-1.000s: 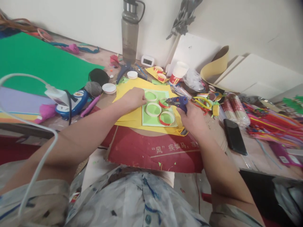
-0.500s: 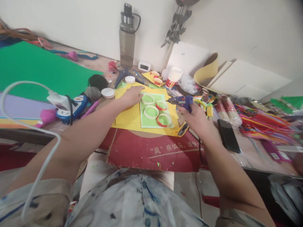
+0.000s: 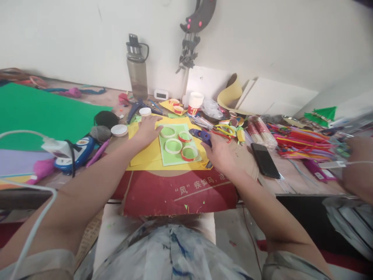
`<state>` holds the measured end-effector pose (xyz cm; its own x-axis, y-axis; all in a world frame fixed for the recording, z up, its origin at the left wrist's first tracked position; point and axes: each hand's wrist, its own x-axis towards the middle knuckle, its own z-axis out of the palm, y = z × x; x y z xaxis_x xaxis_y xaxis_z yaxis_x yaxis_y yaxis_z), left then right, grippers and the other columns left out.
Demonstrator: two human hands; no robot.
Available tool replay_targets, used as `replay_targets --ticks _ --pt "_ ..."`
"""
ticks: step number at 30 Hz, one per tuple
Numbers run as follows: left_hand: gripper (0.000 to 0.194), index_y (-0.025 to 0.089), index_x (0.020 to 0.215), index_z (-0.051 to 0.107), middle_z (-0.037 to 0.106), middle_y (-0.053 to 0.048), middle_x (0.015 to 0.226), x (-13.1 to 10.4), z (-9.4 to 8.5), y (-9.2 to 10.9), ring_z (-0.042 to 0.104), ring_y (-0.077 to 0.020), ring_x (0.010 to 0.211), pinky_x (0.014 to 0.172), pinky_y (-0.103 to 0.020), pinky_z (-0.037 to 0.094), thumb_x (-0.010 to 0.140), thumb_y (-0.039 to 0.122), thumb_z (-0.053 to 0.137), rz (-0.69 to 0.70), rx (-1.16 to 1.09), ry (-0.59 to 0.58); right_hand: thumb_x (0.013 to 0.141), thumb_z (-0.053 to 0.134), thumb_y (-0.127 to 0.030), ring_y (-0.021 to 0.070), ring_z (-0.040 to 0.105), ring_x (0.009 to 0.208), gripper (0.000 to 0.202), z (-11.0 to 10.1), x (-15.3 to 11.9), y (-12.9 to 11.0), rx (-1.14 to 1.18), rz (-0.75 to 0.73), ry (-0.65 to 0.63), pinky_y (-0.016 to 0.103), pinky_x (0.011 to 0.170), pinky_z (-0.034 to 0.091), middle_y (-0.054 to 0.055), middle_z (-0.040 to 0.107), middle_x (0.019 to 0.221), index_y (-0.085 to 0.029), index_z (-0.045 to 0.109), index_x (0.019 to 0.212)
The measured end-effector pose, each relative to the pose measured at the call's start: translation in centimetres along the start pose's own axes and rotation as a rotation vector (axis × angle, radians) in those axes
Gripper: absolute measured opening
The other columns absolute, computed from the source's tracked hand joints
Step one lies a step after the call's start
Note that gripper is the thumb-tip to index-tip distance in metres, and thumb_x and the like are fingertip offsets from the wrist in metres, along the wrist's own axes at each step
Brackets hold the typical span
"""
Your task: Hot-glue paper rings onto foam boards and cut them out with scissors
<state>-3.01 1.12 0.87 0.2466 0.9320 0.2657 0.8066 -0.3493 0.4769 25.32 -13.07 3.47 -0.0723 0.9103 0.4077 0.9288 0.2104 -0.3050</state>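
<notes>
A light green card (image 3: 180,129) lies on yellow paper (image 3: 145,158), with several paper rings standing on it, among them a white ring (image 3: 173,146) and a red and white ring (image 3: 189,153). My left hand (image 3: 147,130) rests at the upper left of the card, its fingers spread on the yellow paper. In my right hand (image 3: 218,149) is a blue glue gun (image 3: 200,135). Its nozzle points left, just above the card's upper right side. Under the paper is a red cardboard (image 3: 177,192).
A bottle (image 3: 137,74), a small clock (image 3: 161,94) and a paper cup (image 3: 195,103) stand behind the paper. A phone (image 3: 264,160) and colourful pipe cleaners (image 3: 303,142) lie at right. Another person's arm (image 3: 358,167) shows at the far right.
The camera view has shifted, moving the scene left and down. The glue gun is now nearer the card's red and white rings. Another person's arm has come into view at right.
</notes>
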Motion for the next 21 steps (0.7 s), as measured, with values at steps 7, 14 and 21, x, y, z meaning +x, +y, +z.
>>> replay_targets --ticks 7,14,21 --pt "0.046 0.021 0.144 0.067 0.067 -0.013 0.155 1.2 0.6 -1.2 0.053 -0.0311 0.15 0.127 -0.054 0.039 0.105 0.023 0.041 -0.031 0.032 -0.05 0.101 0.055 -0.03 0.0363 0.074 0.111 0.023 -0.4 0.6 0.3 0.081 0.043 -0.009 0.049 0.096 0.057 0.022 0.078 0.119 -0.017 0.066 0.118" --pt "0.047 0.014 0.138 0.072 0.076 -0.017 0.137 1.8 0.4 -1.2 0.064 -0.032 0.135 0.122 -0.047 0.046 0.1 0.017 0.044 -0.024 0.107 -0.098 0.1 0.055 -0.035 0.0376 0.075 0.109 0.024 -1.0 0.4 -0.1 0.183 0.104 -0.039 0.047 0.093 0.056 0.021 0.079 0.117 -0.019 0.066 0.114" --pt "0.039 0.018 0.116 0.081 0.082 -0.011 0.127 1.8 -0.9 -1.9 0.074 -0.0276 0.119 0.106 -0.035 0.055 0.095 0.016 0.049 -0.055 0.077 -0.102 0.098 0.056 -0.036 0.0378 0.075 0.105 0.029 -0.5 1.2 -0.2 0.178 0.079 -0.037 0.049 0.091 0.057 0.021 0.08 0.114 -0.017 0.068 0.117"
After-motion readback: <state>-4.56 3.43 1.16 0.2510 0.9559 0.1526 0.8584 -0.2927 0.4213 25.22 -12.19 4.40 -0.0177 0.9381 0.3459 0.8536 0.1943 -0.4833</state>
